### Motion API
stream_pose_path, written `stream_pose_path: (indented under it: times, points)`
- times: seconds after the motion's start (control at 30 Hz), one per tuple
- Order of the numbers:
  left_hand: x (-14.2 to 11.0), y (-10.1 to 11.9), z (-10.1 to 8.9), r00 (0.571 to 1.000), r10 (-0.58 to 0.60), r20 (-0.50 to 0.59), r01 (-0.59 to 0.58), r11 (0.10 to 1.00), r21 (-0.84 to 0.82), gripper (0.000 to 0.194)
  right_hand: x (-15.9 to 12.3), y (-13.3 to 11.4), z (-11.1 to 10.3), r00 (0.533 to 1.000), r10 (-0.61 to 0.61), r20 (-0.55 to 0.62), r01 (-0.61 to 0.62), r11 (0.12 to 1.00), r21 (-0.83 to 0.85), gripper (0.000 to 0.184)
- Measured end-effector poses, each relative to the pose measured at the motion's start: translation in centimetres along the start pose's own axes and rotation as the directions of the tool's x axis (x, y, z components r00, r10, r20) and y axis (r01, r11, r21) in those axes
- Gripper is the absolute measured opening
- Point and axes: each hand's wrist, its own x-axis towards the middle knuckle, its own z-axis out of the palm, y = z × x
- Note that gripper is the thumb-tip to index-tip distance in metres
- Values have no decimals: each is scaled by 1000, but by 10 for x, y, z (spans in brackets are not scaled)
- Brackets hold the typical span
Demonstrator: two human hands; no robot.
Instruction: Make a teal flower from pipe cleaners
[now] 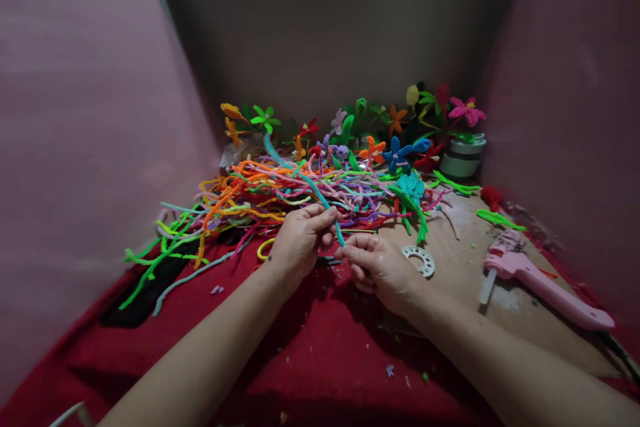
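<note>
My left hand (pixel 301 238) and my right hand (pixel 379 267) meet over the red cloth (pixel 310 353). Both pinch one teal pipe cleaner (pixel 306 181), which runs up and back from my fingers across the heap. My left fingers close on it a little above its lower end. My right thumb and fingers pinch that lower end. Right behind my hands lies a tangled heap of loose pipe cleaners (pixel 280 197) in many colours.
Finished pipe-cleaner flowers (pixel 373 127) stand along the back wall, some in a small grey pot (pixel 463 157). A pink glue gun (pixel 537 280) lies on a brown board (pixel 465 267) at the right. A white ring-shaped disc (pixel 419 259) lies by my right hand. Pink walls close in on both sides.
</note>
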Motion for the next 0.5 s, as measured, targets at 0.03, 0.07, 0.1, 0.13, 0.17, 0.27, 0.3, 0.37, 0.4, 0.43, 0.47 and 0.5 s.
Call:
stream_pose_path:
  times: [0.03, 0.07, 0.1, 0.13, 0.17, 0.27, 0.3, 0.37, 0.4, 0.43, 0.47, 0.5]
  points:
    - [3, 2, 0, 1000, 15, -13, -15, 1000, -8, 21, 0, 0, 0, 1000, 6, -6, -6, 1000, -6, 18]
    - [7, 5, -2, 999, 33, -35, -34, 999, -29, 20, 0, 0, 0, 1000, 9, -13, -9, 1000, -14, 18]
    - [11, 9, -4, 997, 50, -61, -54, 997, -59, 18, 0, 0, 0, 1000, 12, -19, -12, 1000, -22, 19]
    - [16, 14, -7, 994, 69, -87, -77, 992, -96, 16, 0, 0, 0, 1000, 13, -22, -13, 999, -30, 19]
    - [20, 19, -11, 991, 86, -105, -99, 987, -125, 13, 0, 0, 0, 1000, 11, -23, -12, 999, -36, 19]
    - [31, 34, -23, 988, 105, -113, -123, 977, -174, 5, 0, -2, 1, 1000, 1, -22, -2, 999, -43, 21]
    - [33, 38, -26, 988, 106, -116, -127, 974, -186, 4, 0, -2, 2, 1000, -5, -22, 4, 999, -43, 21]
    - [35, 44, -30, 985, 112, -130, -138, 969, -205, 6, -1, -3, 4, 1000, -9, -26, 7, 999, -45, 22]
    - [35, 47, -31, 983, 118, -138, -146, 966, -212, 7, -1, -3, 4, 1000, -5, -30, 4, 999, -49, 22]
    - [36, 49, -33, 981, 129, -146, -159, 963, -216, 8, -1, -3, 5, 999, 3, -34, -5, 998, -56, 23]
    - [36, 50, -33, 978, 141, -153, -173, 960, -220, 8, -1, -2, 5, 999, 13, -35, -15, 998, -61, 24]
    - [36, 51, -34, 975, 153, -161, -187, 957, -223, 9, -1, -2, 6, 999, 21, -34, -23, 998, -65, 24]
